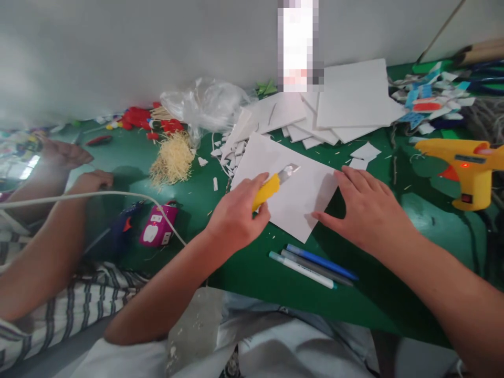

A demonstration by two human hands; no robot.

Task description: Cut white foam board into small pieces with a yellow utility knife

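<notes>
I'm gripping the knife [266, 192] with the left hand [238, 211] over the board [296, 202], and touching its right edge with the right hand [364, 210], thumb spread wide from fingers. The board is lying on the green table [240, 273] near scraps [364, 153], before a grey wall [137, 42].

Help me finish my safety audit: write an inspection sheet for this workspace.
Surface: green tabletop, littered with white offcuts.
Job's things: yellow utility knife, blade exposed over a white board.
Clutter: straw-coloured fibre bundle, clear plastic bag, three markers, stacked white boards, yellow glue gun with red light lit.
Left hand: grips the knife.
Right hand: at the board's right side, seemingly touching it.
Cables: white cable crosses the view's left side.
Surroundings: co-worker's hand at left; grey wall behind.
</notes>
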